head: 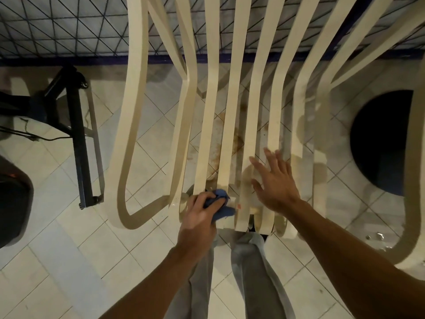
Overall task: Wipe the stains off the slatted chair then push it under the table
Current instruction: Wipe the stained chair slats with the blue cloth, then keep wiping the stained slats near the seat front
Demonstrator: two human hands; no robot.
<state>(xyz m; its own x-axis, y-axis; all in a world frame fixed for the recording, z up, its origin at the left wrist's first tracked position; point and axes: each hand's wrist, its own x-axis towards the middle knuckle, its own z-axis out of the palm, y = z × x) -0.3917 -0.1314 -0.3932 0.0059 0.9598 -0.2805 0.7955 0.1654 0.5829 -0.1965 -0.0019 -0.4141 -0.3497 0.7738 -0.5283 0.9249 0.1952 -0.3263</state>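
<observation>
A crumpled blue cloth (219, 204) is being gripped by the left hand (199, 214), while the cream slatted plastic chair (232, 125) is being steadied by the flat, unclenched right hand (274, 180); it is probably light, stiff, best held by its frame.

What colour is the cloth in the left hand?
Blue. The cloth is bunched in the left hand at the chair slats' near end, head view.

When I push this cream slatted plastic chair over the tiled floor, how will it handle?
The cream slatted plastic chair looks thin and moulded, so probably light for its size. The glossy tiled floor suggests it should slide easily. Its narrow slats may flex under the flat right hand.
</observation>
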